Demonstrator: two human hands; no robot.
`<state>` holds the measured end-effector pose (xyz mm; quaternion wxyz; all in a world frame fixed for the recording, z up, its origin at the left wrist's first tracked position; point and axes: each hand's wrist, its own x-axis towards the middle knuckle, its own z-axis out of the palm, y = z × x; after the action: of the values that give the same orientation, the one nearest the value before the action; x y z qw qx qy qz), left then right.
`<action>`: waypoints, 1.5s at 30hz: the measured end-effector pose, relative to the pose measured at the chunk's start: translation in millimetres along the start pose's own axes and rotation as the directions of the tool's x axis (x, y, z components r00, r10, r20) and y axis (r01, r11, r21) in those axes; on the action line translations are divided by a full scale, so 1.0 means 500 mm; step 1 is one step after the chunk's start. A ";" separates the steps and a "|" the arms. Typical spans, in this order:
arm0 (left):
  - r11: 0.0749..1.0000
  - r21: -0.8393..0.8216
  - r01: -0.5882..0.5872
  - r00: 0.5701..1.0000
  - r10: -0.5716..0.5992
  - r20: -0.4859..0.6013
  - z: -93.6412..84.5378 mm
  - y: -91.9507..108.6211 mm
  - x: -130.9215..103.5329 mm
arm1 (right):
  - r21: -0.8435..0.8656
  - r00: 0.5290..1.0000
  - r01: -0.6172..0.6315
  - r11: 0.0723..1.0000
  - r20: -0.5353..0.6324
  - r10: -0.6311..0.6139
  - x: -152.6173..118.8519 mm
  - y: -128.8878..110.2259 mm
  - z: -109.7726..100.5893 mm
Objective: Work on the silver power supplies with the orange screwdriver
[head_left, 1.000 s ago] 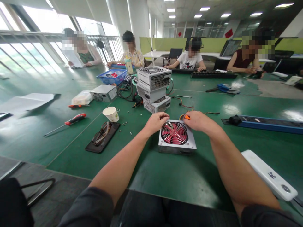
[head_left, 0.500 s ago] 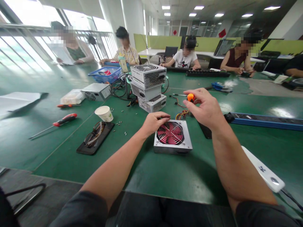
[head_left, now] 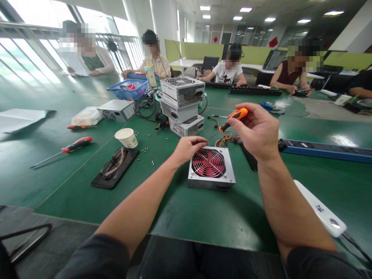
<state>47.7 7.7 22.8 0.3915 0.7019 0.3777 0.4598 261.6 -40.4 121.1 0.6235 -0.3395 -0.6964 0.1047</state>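
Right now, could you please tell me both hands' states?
Left hand: at square silver metal fan box; grip unclear.
Right hand: holding orange-and-black screwdriver.

We are looking from one camera worn on the head, and we are facing forward and down across the green table. The left hand and the right hand are showing near to us, about in the middle of the view, and the arms are entering from the bottom edge. The view is reaching wide: farther away we are seeing people, and at the top the ceiling lights.
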 end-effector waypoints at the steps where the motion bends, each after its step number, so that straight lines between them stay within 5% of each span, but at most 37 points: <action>1: 1.000 -0.005 -0.002 1.000 0.002 0.007 -0.001 0.001 0.000 | -0.001 1.000 0.003 1.000 0.004 -0.003 -0.001 0.000 0.001; 19: 0.998 -0.062 -0.026 0.997 0.031 0.076 -0.003 -0.014 0.005 | 0.006 0.999 -0.030 1.000 0.027 0.030 -0.006 -0.002 0.006; 27: 0.999 -0.041 -0.022 0.994 0.026 0.102 -0.022 -0.022 0.011 | 0.054 0.944 -0.042 0.998 0.328 0.022 -0.006 -0.029 -0.009; 35: 0.985 0.023 -0.174 0.970 0.167 0.177 -0.058 -0.030 0.022 | -0.141 0.962 0.021 0.990 0.271 0.018 0.005 -0.023 0.047; 45: 0.997 -0.035 -0.073 0.972 0.079 0.223 -0.076 -0.048 0.022 | -0.316 0.948 0.092 0.944 0.317 0.013 0.055 0.002 0.101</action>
<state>11.2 35.0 15.6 0.4229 0.7579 0.2978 0.3975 214.8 -9.1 132.2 0.4415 -0.4029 -0.8012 0.0279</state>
